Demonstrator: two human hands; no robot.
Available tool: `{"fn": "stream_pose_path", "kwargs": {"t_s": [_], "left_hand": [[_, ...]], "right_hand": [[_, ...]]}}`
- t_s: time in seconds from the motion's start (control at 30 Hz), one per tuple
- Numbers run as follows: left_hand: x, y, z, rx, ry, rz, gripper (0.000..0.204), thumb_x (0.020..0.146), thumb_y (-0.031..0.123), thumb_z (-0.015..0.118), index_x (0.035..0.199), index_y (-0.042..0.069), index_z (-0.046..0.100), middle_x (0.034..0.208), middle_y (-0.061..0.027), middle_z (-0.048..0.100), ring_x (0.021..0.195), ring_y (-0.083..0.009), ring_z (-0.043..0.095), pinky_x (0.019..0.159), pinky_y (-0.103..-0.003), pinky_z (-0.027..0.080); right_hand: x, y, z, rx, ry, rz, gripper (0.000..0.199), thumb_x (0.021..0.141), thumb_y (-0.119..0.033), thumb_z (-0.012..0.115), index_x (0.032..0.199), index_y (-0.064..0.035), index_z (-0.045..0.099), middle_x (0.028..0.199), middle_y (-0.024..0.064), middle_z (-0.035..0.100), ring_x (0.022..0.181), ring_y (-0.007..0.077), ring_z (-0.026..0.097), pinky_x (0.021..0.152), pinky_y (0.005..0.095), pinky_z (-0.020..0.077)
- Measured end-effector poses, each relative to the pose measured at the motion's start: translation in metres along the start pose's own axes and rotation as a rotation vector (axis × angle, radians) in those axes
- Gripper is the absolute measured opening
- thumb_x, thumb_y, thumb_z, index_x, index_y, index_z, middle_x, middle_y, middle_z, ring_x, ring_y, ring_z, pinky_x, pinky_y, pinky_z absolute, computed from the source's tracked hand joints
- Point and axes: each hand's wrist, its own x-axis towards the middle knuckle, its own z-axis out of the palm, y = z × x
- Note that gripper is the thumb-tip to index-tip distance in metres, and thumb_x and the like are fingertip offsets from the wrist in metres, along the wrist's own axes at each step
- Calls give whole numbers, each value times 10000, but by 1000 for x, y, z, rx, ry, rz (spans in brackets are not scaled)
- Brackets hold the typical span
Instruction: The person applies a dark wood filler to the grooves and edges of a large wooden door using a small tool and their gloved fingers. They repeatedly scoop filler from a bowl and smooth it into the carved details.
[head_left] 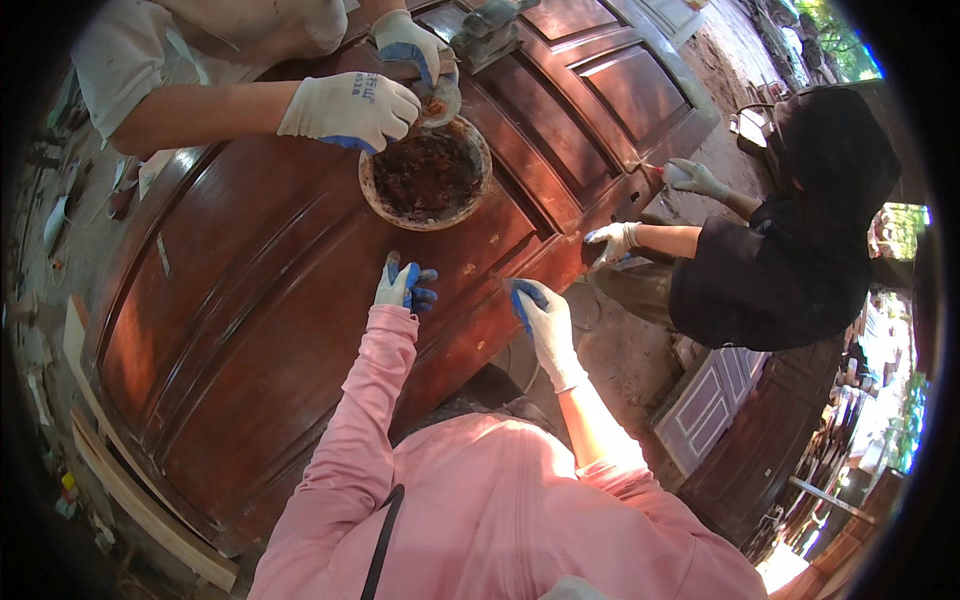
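A dark red-brown panelled door [260, 330] lies flat in front of me, with small pale-orange patches [468, 269] on its surface. My left hand [405, 285], in a white glove with blue palm, hovers low over the door with fingers apart, holding nothing. Close to the door's near edge, my right hand [545, 322] wears the same glove. Its fingers are pinched, and a thin small thing seems to stick out from them, too small to name. Beyond my left hand a round bowl [428, 226] of dark reddish-brown stuff rests on the door.
Across the door, a co-worker's gloved hands [355, 108] hold a small round dish [446, 100] above the bowl. A person in black [790, 240] works at the right edge. Wooden planks [150, 500] lie left; a pale panelled door [710, 405] leans at right.
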Motion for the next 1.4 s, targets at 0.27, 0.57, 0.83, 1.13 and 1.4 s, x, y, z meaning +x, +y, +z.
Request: {"fn": "stream_pose_path", "kwargs": {"t_s": [0.27, 0.57, 0.83, 1.13, 1.4], "left_hand": [[13, 14, 16, 71, 47, 52, 764, 990, 411, 661, 1590, 209, 235, 1032, -145, 745, 564, -210, 673, 476, -330, 528], [77, 30, 19, 19, 89, 287, 490, 983, 341, 675, 1403, 212, 456, 893, -124, 734, 455, -220, 606, 384, -325, 457], [75, 32, 30, -15, 71, 209, 326, 1027, 157, 561, 1337, 136, 460, 872, -118, 689, 494, -212, 615, 362, -307, 434], [69, 35, 31, 6, 65, 229, 351, 1023, 119, 547, 1359, 100, 444, 1013, -117, 669, 635, -229, 688, 384, -291, 455], [60, 42, 29, 27, 52, 239, 374, 1017, 126, 542, 1373, 89, 432, 1062, -133, 682, 649, -234, 692, 398, -300, 472]], "right_hand": [[30, -47, 10, -506, 57, -499, 241, 948, -148, 643, 1148, -43, 730, 1005, 122, 746, 898, 254, 695, 786, 366, 538], [143, -79, 63, -1233, -109, -839, 136, 936, -235, 626, 981, -153, 724, 992, 42, 715, 999, 272, 687, 823, 410, 563], [182, -66, 93, -1523, -387, -738, 140, 955, -244, 606, 997, -172, 719, 1016, 30, 717, 1045, 242, 687, 862, 384, 572], [204, -65, 71, -1318, -138, -798, 174, 949, -291, 611, 981, -155, 715, 962, 47, 717, 972, 265, 701, 797, 417, 572], [198, -77, 88, -1576, -463, -819, 170, 949, -266, 592, 956, -146, 712, 987, 70, 721, 980, 269, 710, 798, 432, 578]]}}
